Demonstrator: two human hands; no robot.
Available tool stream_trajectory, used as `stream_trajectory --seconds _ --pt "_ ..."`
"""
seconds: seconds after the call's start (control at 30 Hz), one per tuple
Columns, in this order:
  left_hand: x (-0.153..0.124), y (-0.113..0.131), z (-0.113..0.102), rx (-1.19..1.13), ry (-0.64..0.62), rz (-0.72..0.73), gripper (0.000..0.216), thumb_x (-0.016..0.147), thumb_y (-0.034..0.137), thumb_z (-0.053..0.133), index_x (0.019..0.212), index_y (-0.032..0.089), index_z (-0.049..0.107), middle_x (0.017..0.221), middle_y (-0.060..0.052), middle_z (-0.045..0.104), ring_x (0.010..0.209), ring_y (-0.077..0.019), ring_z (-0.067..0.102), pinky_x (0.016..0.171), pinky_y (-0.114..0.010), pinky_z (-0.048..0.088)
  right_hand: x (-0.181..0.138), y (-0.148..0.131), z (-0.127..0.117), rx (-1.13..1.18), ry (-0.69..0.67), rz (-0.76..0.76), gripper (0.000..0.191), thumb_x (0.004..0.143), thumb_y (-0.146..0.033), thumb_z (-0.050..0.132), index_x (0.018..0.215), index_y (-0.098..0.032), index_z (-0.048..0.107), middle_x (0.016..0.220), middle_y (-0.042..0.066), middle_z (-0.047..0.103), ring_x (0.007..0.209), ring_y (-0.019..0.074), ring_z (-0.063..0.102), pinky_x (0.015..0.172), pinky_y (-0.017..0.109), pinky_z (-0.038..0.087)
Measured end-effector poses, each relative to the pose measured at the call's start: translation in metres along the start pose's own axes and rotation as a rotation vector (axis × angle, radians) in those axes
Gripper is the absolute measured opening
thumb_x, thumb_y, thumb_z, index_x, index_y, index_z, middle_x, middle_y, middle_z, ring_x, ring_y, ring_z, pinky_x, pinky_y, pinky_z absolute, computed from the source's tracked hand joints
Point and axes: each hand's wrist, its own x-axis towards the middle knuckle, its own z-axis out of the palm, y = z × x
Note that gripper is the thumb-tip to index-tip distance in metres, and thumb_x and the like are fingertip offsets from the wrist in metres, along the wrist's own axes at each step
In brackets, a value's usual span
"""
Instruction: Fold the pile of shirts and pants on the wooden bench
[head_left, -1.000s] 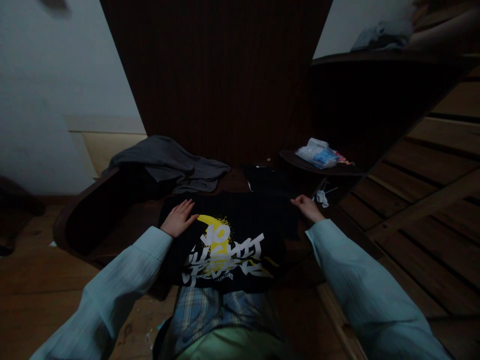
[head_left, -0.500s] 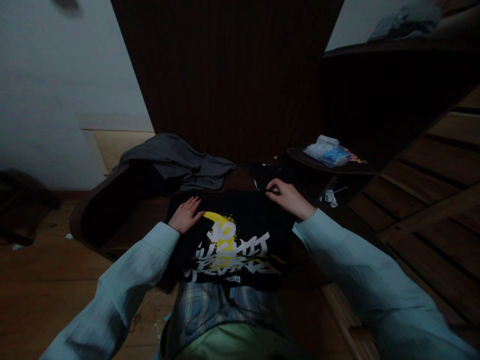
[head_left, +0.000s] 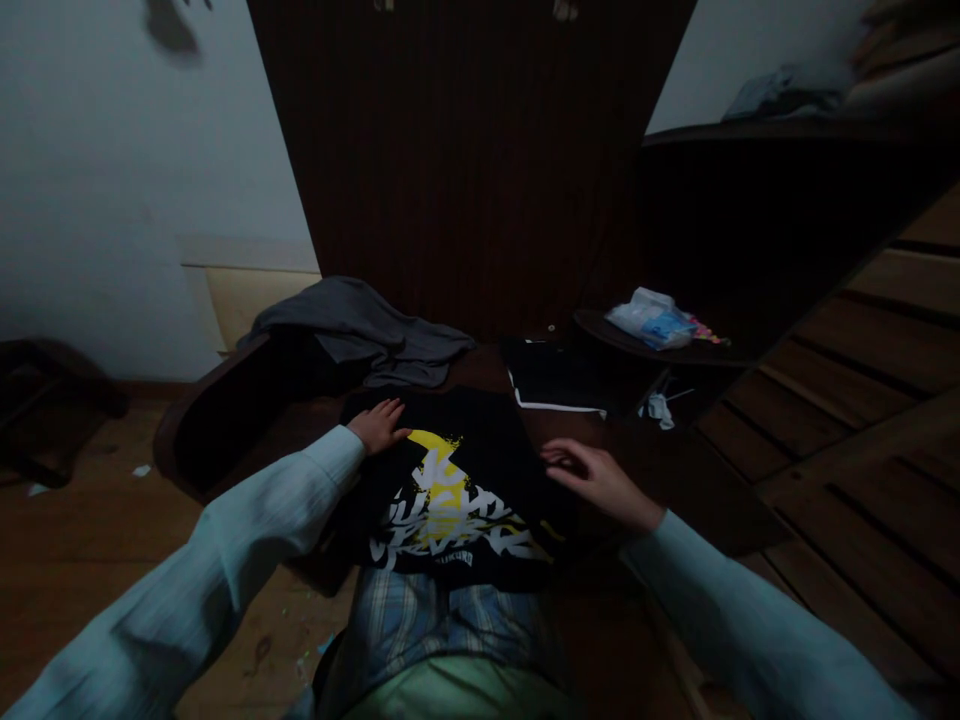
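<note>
A black T-shirt (head_left: 495, 430) with a white and yellow print lies spread in front of me, its lower end reaching my lap. My left hand (head_left: 379, 425) rests flat on its upper left part, fingers stretched out. At the shirt's right edge, my right hand (head_left: 604, 480) has curled fingers, with thumb and forefinger pinched at the dark cloth. The cloth between those fingertips is hard to make out in the dim light. The print is wrinkled near that side.
A grey cloth (head_left: 375, 325) is heaped at the back left of the dark wooden surface (head_left: 487, 365). Behind my right hand lies a flat black item (head_left: 555, 375) with a white edge. A plastic packet (head_left: 651, 318) sits on a small shelf; wooden slats (head_left: 847, 400) stand at right.
My right hand has moved down and slightly right from the shirt's upper right corner, drawing that edge inward and uncovering the flat black item. My left hand stays on the shirt.
</note>
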Motion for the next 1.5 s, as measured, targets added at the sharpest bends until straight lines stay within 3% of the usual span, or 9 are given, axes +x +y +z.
stream_trajectory --seconds 0.1,0.2,0.33,0.47,0.7,0.9,1.1,1.3,1.5 --pt "0.015 0.021 -0.026 0.027 -0.026 0.014 0.048 0.079 0.037 0.049 0.12 0.012 0.049 0.127 -0.018 0.047 0.115 -0.0311 0.045 0.09 -0.04 0.038 -0.025 0.006 0.022 -0.112 -0.033 -0.114 0.035 0.075 -0.034 0.058 0.107 -0.02 0.056 0.113 0.009 0.06 0.104 0.0206 0.056 0.09 0.037 0.046" --pt "0.033 0.061 -0.037 -0.067 0.191 0.086 0.039 0.083 0.036 0.041 0.115 0.015 0.051 0.114 -0.014 0.056 0.104 -0.0249 0.053 0.084 -0.033 0.041 -0.036 0.008 0.039 -0.184 -0.024 -0.199 0.031 0.08 -0.03 0.053 0.109 -0.02 0.056 0.116 0.009 0.058 0.111 0.0202 0.051 0.094 0.038 0.043" --pt "0.063 0.113 -0.025 -0.427 0.245 0.087 0.031 0.081 0.042 0.044 0.087 0.018 0.061 0.095 -0.009 0.063 0.092 -0.0221 0.058 0.077 -0.029 0.041 -0.04 0.01 0.046 -0.221 -0.009 -0.246 0.035 0.079 -0.03 0.054 0.112 -0.019 0.055 0.12 0.011 0.056 0.116 0.0218 0.047 0.097 0.04 0.041" --pt "0.092 0.135 -0.005 -0.681 0.223 0.014 0.032 0.071 0.049 0.055 0.07 0.017 0.061 0.073 -0.007 0.063 0.078 -0.0221 0.059 0.068 -0.029 0.041 -0.043 0.013 0.048 -0.223 -0.015 -0.229 0.034 0.081 -0.023 0.049 0.114 -0.019 0.053 0.123 0.01 0.053 0.118 0.0201 0.045 0.098 0.039 0.04" --pt "0.113 0.133 0.016 -0.985 0.308 0.129 0.01 0.073 0.026 0.053 0.07 0.016 0.054 0.067 0.002 0.055 0.065 -0.0109 0.051 0.064 -0.022 0.039 -0.046 0.019 0.055 -0.182 0.051 -0.206 0.029 0.083 -0.018 0.044 0.109 -0.021 0.056 0.122 0.009 0.055 0.117 0.0199 0.046 0.096 0.043 0.041" --pt "0.12 0.125 0.024 -1.201 0.276 0.153 0.005 0.067 0.012 0.052 0.071 0.016 0.05 0.056 0.007 0.042 0.054 -0.0071 0.041 0.056 -0.019 0.035 -0.043 0.009 0.053 -0.09 0.168 -0.176 0.02 0.083 -0.022 0.045 0.096 -0.024 0.061 0.108 0.006 0.063 0.105 0.0203 0.055 0.091 0.045 0.044" --pt "0.119 0.122 0.022 -1.36 0.118 0.243 0.046 0.062 0.002 0.047 0.104 0.018 0.055 0.069 0.004 0.057 0.057 -0.0071 0.049 0.058 -0.019 0.037 -0.043 0.002 0.049 0.024 0.181 -0.027 0.022 0.086 -0.027 0.041 0.094 -0.022 0.06 0.101 0.006 0.065 0.098 0.0187 0.058 0.086 0.037 0.046" --pt "0.121 0.117 0.013 -1.432 -0.084 0.269 0.022 0.064 0.007 0.049 0.071 0.012 0.069 0.056 0.001 0.06 0.054 -0.0106 0.05 0.057 -0.022 0.037 -0.038 -0.004 0.044 0.049 0.16 0.099 0.027 0.087 -0.031 0.034 0.096 -0.02 0.057 0.095 0.006 0.066 0.091 0.0177 0.061 0.078 0.031 0.048" --pt "0.115 0.11 0.007 -1.528 -0.217 0.27 0.025 0.063 0.007 0.051 0.077 0.013 0.07 0.062 -0.001 0.064 0.056 -0.011 0.051 0.055 -0.023 0.035 -0.034 -0.006 0.033 -0.014 0.174 -0.051 0.022 0.085 -0.027 0.035 0.088 -0.02 0.056 0.091 0.008 0.065 0.089 0.0194 0.059 0.078 0.033 0.046"
